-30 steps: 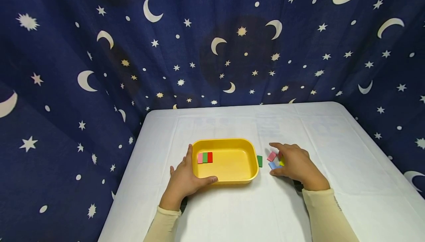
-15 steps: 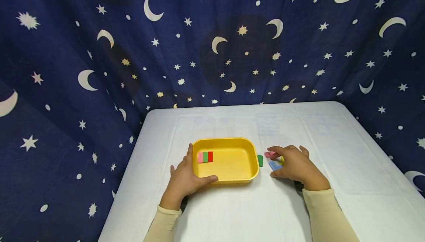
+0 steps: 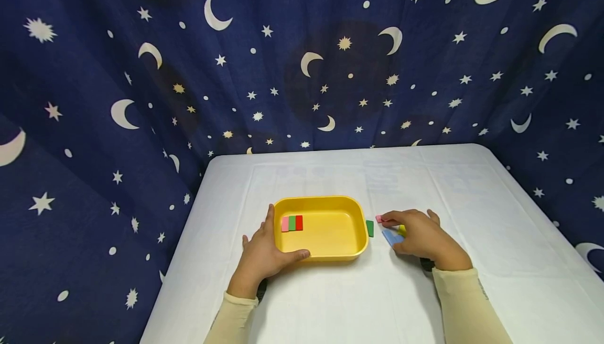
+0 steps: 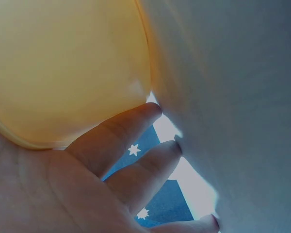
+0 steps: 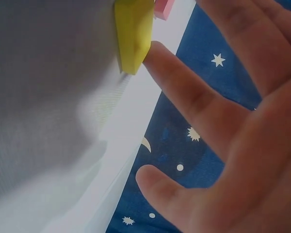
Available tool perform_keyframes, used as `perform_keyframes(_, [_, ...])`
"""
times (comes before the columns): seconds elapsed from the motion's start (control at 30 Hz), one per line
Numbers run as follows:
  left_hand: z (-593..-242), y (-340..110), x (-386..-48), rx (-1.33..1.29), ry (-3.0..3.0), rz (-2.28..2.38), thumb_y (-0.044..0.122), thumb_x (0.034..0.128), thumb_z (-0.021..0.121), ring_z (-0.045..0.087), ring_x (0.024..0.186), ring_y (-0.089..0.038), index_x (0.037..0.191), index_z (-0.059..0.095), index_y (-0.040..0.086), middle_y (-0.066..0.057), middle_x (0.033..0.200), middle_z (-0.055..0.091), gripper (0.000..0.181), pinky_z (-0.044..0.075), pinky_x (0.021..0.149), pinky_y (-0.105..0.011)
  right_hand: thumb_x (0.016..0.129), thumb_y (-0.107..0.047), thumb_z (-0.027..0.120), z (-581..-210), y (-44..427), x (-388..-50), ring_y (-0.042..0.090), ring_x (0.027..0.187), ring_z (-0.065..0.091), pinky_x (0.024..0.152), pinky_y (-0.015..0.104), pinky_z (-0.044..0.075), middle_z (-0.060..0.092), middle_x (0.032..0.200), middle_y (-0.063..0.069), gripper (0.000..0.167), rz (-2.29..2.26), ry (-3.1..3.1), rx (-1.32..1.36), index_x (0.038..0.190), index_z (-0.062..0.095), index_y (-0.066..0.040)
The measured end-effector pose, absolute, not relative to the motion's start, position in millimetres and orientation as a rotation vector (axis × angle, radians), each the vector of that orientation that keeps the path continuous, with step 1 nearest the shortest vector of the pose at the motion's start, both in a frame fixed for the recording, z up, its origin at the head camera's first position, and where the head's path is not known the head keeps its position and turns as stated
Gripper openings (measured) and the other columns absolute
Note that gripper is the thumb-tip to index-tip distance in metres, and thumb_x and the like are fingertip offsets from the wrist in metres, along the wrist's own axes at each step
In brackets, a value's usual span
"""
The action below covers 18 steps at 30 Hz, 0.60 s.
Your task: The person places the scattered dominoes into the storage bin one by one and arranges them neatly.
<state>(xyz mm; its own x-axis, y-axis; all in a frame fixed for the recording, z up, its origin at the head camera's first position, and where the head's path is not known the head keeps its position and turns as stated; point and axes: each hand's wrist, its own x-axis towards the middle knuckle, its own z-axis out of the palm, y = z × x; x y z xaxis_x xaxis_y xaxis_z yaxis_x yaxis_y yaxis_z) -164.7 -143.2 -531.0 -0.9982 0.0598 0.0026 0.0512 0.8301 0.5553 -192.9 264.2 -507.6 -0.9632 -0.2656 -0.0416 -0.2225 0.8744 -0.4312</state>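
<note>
My left hand (image 3: 261,249) rests against the left end of a yellow tray (image 3: 335,231), with its thumb along the near rim and its fingers on the outer side. Inside, at the left, a pink tile (image 3: 285,224), a green tile (image 3: 292,223) and a red tile (image 3: 299,223) lie side by side. My right hand (image 3: 422,233) reaches over loose tiles right of the tray, fingers spread. Its fingertips are at pink (image 3: 379,219) and blue tiles (image 3: 390,237), partly hidden. In the right wrist view, one fingertip meets a yellow tile (image 5: 134,39).
A dark green tile (image 3: 370,228) lies close against the tray's right end. A white cloth covers the table (image 3: 330,302). Behind it hangs a dark blue curtain (image 3: 273,71) with moons and stars.
My right hand's fingers have pushed the pink tiles a little left, and its thumb has shifted right, uncovering more of the blue tile. My left hand and the tray stay put.
</note>
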Motion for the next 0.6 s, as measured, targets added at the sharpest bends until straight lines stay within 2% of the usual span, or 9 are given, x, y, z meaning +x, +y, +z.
perform_keyframes(0.6, [-530.6, -142.9, -164.9, 0.088, 2.988, 0.902, 0.099, 0.054, 0.072, 0.046, 0.147, -0.034, 0.172, -0.001, 0.026, -0.014, 0.16, 0.048, 0.156, 0.011, 0.116, -0.08, 0.071, -0.016, 0.097, -509.8, 263.2, -195.1, 0.039, 0.129, 0.058, 0.106, 0.088, 0.004, 0.078, 0.113, -0.011, 0.066, -0.676, 2.958, -0.381, 0.132, 0.073, -0.02])
